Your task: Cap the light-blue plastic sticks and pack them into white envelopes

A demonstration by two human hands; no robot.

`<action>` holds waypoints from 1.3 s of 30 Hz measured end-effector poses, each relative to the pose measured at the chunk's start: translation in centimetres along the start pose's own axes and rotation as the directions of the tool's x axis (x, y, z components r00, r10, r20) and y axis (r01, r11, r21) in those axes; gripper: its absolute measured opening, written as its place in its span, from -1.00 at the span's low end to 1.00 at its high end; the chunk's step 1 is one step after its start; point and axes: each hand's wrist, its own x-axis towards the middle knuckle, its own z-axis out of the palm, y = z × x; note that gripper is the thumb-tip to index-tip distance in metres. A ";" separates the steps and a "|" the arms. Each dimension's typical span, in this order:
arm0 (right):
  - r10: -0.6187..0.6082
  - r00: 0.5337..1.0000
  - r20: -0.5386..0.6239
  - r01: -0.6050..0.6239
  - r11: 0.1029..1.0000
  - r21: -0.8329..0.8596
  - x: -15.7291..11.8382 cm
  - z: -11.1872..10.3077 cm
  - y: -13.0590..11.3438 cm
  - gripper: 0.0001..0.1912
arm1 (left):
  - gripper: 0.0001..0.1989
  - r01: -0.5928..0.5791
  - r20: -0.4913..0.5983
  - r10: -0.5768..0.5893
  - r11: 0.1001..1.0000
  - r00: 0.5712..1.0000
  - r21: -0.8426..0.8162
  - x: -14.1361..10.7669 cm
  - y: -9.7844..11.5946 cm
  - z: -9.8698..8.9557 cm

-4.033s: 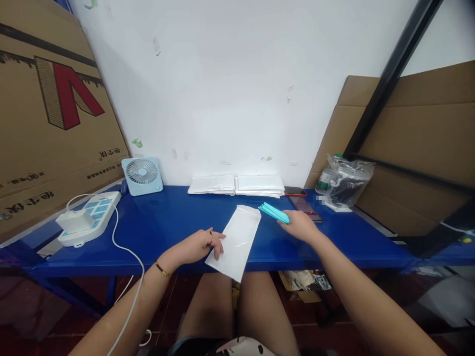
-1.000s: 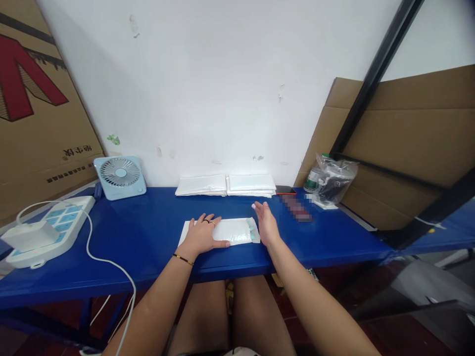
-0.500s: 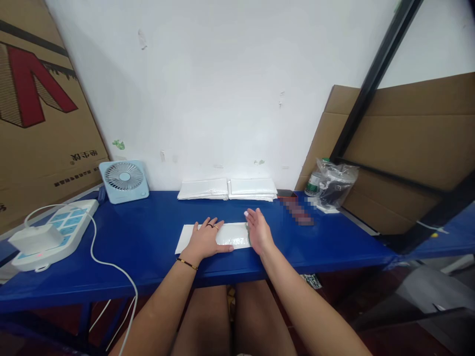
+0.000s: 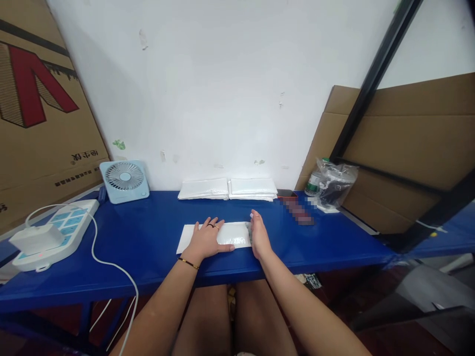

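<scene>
A flat white packet with a glossy, bumpy surface [image 4: 237, 235] lies lengthwise on the blue table [image 4: 156, 217], close to its front edge. My left hand [image 4: 208, 238] rests palm down on the packet's left half, its fingers and thumb spread. At the packet's right end my right hand [image 4: 261, 235] stands on its edge, palm facing left, fingers stretched out and held straight. Something greyish shows between this palm and the packet's end, too small to make out. Two low stacks of similar white packets, left [image 4: 203, 189] and right [image 4: 253, 188], lie side by side against the wall.
At the left are a light blue fan [image 4: 125, 181], a white power strip [image 4: 70, 225] with a plugged-in adapter [image 4: 37, 239], and a white cable [image 4: 111, 264]. A dark phone-like object [image 4: 287, 193], a bottle [image 4: 313, 183] and a clear plastic bag [image 4: 336, 185] are at the right.
My right hand has shifted slightly right and turned more onto its edge. My left hand and the packet have stayed nearly in place.
</scene>
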 end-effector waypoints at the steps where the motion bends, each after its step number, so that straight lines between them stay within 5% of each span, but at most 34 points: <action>1: 0.039 0.999 0.002 -0.039 0.998 0.047 0.2 0.2 0.0 -0.36 | -0.04 0.001 0.001 -0.001 1.000 1.000 0.002 0.0 0.0 0.0; 4: 0.139 0.989 0.047 -0.145 0.978 0.149 0.5 0.8 -0.1 -0.35 | -0.02 -0.006 0.013 0.006 1.000 1.000 0.005 0.1 -0.1 0.1; 10: 0.112 0.994 -0.004 -0.109 0.969 0.223 0.3 1.0 -0.5 -0.51 | 0.00 -0.021 0.008 0.021 1.000 1.000 -0.001 0.3 -0.5 0.6; 14: -0.083 0.973 0.217 0.103 0.991 -0.086 0.6 -2.1 -2.3 -0.62 | -0.05 -0.179 0.111 0.185 0.982 0.976 -0.065 1.1 -1.1 -0.5; 16: -0.186 0.876 0.446 0.357 0.871 -0.338 0.6 -4.7 -3.8 -0.54 | -0.13 -0.315 0.195 0.329 0.944 0.924 -0.103 2.0 -1.3 -1.5; 19: -0.011 0.633 0.774 0.550 0.711 -0.439 -0.3 -8.2 -5.8 -0.34 | -0.29 -0.484 0.286 0.493 0.869 0.822 -0.104 3.6 -1.0 -3.0; 21: 0.064 0.543 0.837 0.611 0.653 -0.447 -1.7 -9.4 -6.4 -0.31 | -0.32 -0.544 0.308 0.537 0.836 0.785 -0.071 4.6 -0.5 -3.9; 25: -0.038 0.529 0.848 0.721 0.548 -0.425 -4.9 -8.8 -6.4 -0.56 | -0.29 -0.499 0.145 0.496 0.866 0.856 -0.015 4.0 0.6 -5.8; 28: -0.099 0.552 0.828 0.762 0.463 -0.453 -6.0 -7.5 -5.7 -0.68 | -0.45 -0.375 0.000 0.380 0.912 0.925 -0.166 0.8 1.0 -6.6; 32: -0.200 0.572 0.795 0.794 0.378 -0.476 -5.8 -6.8 -4.9 -0.89 | -0.32 -0.298 0.043 0.341 0.871 0.939 -0.390 -4.5 1.4 -5.2; 36: -0.163 0.556 0.815 0.771 0.468 -0.432 -5.6 -6.9 -5.0 -0.91 | -0.70 -0.249 0.010 0.264 0.921 0.964 -0.299 -6.7 1.8 -2.2; 39: -0.155 0.600 0.785 0.704 0.568 -0.426 -5.4 -6.8 -5.1 -0.91 | -0.83 -0.218 -0.047 0.213 0.940 0.976 -0.262 -6.4 2.2 -1.2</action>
